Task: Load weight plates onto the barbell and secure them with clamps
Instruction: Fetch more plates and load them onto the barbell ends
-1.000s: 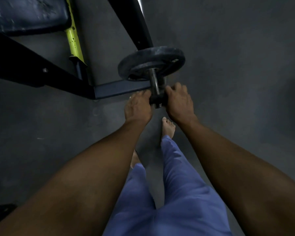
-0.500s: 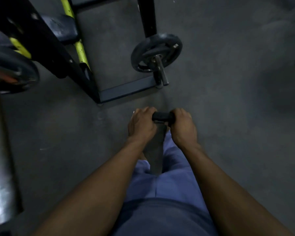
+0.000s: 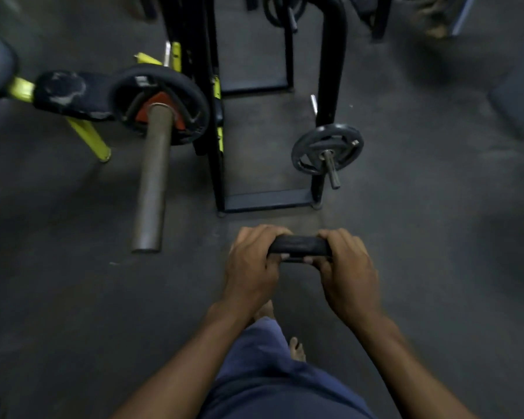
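Note:
My left hand (image 3: 250, 269) and my right hand (image 3: 347, 272) grip the two sides of a small black weight plate (image 3: 298, 248), held edge-on in front of my waist. To the left, the barbell sleeve (image 3: 152, 182) points toward me, bare along its length, with a large black plate (image 3: 161, 105) with a red centre seated at its inner end. Ahead on the right, a small black plate (image 3: 327, 151) hangs on a storage peg (image 3: 332, 173) of the black rack. No clamp can be made out.
The black rack frame (image 3: 212, 131) stands between barbell and peg, its base bar (image 3: 266, 201) on the dark floor just ahead of my hands. A bench with yellow legs (image 3: 88, 137) lies at the left. More equipment (image 3: 285, 10) crowds the far top. My bare feet (image 3: 297, 349) are below.
Both hands pulled the small plate off the storage peg and drew it back toward my body. My view rose and swung left, bringing the barbell sleeve and its big plate into sight.

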